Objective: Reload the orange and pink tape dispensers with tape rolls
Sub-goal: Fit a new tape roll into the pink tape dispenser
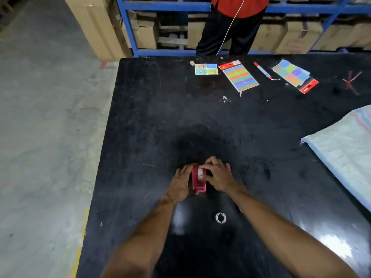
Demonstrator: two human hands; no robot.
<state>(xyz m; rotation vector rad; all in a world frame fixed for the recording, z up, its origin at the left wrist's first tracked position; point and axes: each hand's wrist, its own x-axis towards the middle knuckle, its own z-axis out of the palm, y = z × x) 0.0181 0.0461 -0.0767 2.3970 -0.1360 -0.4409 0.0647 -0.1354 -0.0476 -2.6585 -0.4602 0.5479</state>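
A pink tape dispenser (197, 184) stands on the black table (152, 121), near the front middle. My left hand (180, 183) grips its left side. My right hand (217, 175) is closed over its top right, fingertips on the whitish tape roll (200, 174) that sits in the dispenser. No orange dispenser shows in this view; part of something reddish peeks from behind my right hand, and I cannot tell what it is.
Coloured sticky-note packs (239, 76), a small card (206, 69), a red marker (262, 70) and another pack (295, 75) lie along the far edge. A woven sack (345, 149) covers the right side. A person (232, 23) stands behind the table by blue shelving.
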